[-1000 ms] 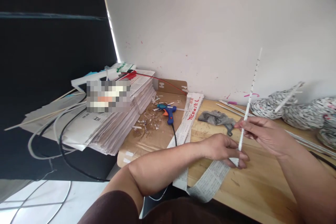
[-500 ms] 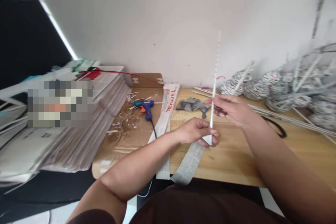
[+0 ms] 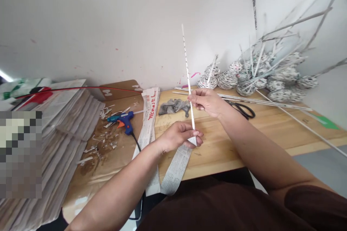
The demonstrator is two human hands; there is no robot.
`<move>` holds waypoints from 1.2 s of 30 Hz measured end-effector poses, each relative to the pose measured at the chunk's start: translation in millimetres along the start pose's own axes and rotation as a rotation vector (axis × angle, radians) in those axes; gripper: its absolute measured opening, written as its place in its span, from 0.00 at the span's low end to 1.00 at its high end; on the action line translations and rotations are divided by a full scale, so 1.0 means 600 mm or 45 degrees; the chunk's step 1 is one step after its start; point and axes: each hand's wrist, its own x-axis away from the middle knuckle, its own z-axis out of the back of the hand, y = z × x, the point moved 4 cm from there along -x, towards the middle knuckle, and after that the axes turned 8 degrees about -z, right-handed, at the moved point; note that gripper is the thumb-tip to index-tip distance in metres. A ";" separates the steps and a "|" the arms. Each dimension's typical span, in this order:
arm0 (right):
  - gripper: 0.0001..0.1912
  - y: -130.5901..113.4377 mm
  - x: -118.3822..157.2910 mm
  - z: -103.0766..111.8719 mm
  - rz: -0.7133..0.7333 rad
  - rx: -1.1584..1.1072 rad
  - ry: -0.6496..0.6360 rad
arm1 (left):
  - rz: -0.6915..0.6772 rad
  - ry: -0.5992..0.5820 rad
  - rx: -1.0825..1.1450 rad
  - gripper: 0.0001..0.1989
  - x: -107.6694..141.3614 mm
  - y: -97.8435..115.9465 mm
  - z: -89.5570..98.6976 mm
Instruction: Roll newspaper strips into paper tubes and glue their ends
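Observation:
A thin rolled newspaper tube (image 3: 186,61) stands nearly upright between my hands, its tip leaning a little left. My right hand (image 3: 207,101) pinches its shaft partway up. Lower down, my left hand (image 3: 181,136) grips the wider end, where the newspaper strip (image 3: 176,169) is still flat and trails down over the table's front edge. Beside my left forearm lie more flat newspaper strips (image 3: 150,115) with red print. Behind my left hand is a crumpled grey cloth (image 3: 173,107).
A blue glue gun (image 3: 126,120) rests on cardboard among paper scraps, left of the strips. A tall newspaper stack (image 3: 78,122) stands farther left. Black-handled scissors (image 3: 244,110), long paper tubes (image 3: 265,101) and woven paper pieces (image 3: 227,79) occupy the right, near the wall.
The view has turned right, so more woven pieces and the scissors show. Both hands keep their hold on the paper tube, which now leans left at its tip.

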 end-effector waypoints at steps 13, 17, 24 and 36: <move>0.17 0.008 -0.001 -0.003 -0.075 0.011 -0.297 | 0.047 0.012 0.019 0.21 0.001 0.000 0.002; 0.16 0.008 -0.005 0.006 -0.030 -0.057 -0.128 | 0.040 -0.052 0.023 0.21 0.003 0.001 -0.002; 0.16 0.006 -0.001 0.001 -0.073 -0.019 -0.227 | 0.033 -0.022 -0.028 0.20 0.002 0.003 0.001; 0.15 -0.001 0.000 0.006 0.045 -0.052 -0.120 | 0.032 -0.016 0.003 0.21 0.001 -0.001 0.003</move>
